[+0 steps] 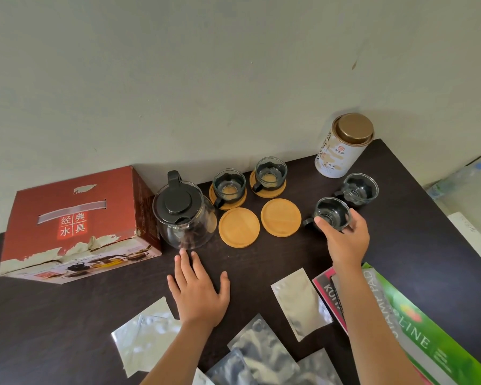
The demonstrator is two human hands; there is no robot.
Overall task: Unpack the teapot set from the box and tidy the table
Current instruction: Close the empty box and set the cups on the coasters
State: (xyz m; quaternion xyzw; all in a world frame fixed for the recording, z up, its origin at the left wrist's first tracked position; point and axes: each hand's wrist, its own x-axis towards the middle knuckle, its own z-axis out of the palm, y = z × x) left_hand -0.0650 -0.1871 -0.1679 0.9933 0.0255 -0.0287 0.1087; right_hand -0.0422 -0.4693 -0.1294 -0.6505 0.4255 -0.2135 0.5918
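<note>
While seemingly empty, clear glass cup black-handled.

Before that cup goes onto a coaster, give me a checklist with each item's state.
1. Right hand holds the near cup: ok.
2. A bare coaster lies beside it: ok.
3. Path to that coaster free of other things: ok.
4. Left hand out of the way, flat on the table: ok.
5. Teapot stands apart from the coaster: ok.
6. Firmness of the fingers' hold on the cup: cannot tell.

L hand flat, fingers spread; R hand fingers curled, gripping.
</note>
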